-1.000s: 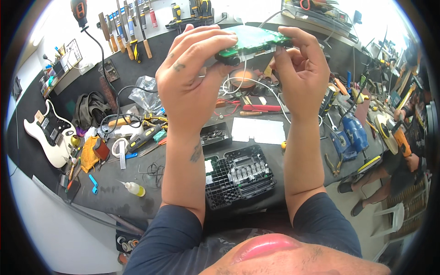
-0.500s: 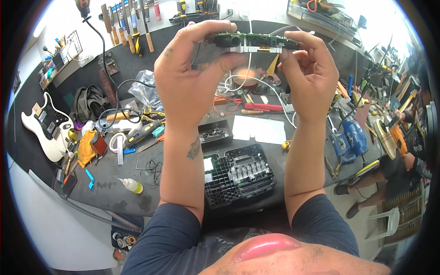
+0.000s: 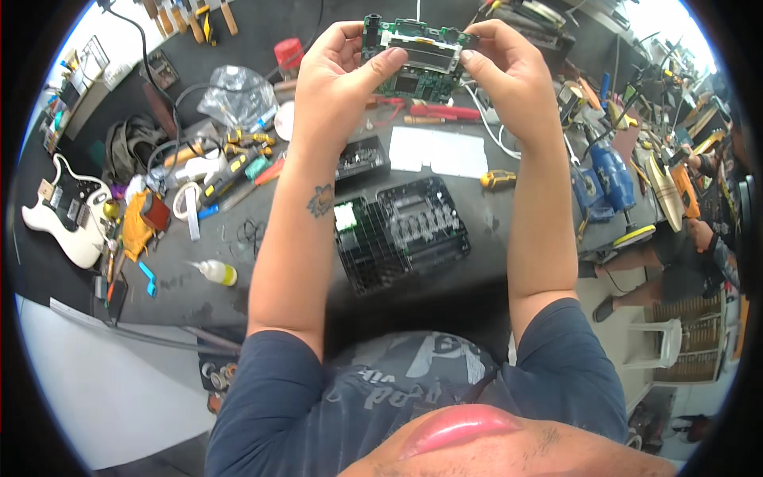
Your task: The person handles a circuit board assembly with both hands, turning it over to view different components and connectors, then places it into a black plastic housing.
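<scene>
Both hands hold a green circuit board (image 3: 417,84) at the top of the view, its component side and a long narrow display strip turned toward me. My left hand (image 3: 342,79) grips its left end, thumb pressed on the strip and fingers curled behind. My right hand (image 3: 510,79) holds the right end between thumb and fingers, the thumb tip at the strip's end. Below them on the dark bench (image 3: 199,294) lie an open black plastic housing (image 3: 409,226), a small black box (image 3: 364,153) and a white sheet (image 3: 437,149). A white cable (image 3: 497,135) loops behind my right hand.
A white guitar body (image 3: 60,226), pliers, cables and a dropper bottle (image 3: 216,272) occupy the left. A yellow screwdriver (image 3: 498,179) and a blue machine (image 3: 613,179) lie at the right, where another person (image 3: 711,238) works with an orange power tool (image 3: 685,191).
The board has rotated from edge-on to show its component face. My left thumb now lies on that face. My hands and the bench appear higher in the view, as the camera has tilted.
</scene>
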{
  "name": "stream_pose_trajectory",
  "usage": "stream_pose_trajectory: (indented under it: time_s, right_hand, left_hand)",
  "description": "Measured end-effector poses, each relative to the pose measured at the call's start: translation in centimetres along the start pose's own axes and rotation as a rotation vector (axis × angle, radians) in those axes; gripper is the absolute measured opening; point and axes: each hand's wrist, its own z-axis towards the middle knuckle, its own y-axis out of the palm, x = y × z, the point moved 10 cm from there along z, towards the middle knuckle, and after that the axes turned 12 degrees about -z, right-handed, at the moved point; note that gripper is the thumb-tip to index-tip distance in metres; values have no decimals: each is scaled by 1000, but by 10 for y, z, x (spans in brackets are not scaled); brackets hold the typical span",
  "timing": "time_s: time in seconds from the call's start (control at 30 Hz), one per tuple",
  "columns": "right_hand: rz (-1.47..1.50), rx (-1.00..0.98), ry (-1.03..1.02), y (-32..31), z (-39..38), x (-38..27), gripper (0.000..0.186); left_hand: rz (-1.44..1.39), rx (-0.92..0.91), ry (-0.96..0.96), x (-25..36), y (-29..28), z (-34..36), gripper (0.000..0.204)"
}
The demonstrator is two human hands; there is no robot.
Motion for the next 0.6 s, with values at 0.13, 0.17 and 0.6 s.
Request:
stream_pose_trajectory:
  time_s: [0.13, 0.17, 0.6]
  right_hand:
    - [370, -306, 266, 48, -24, 52, 32]
    - [351, -350, 268, 59, -27, 62, 33]
    - [316, -288, 237, 98, -55, 83, 38]
  left_hand:
    - [12, 119, -253, -43, -34, -39, 45]
    - [14, 125, -262, -50, -41, -47, 45]
    - [0, 194, -168, -64, -62, -88, 43]
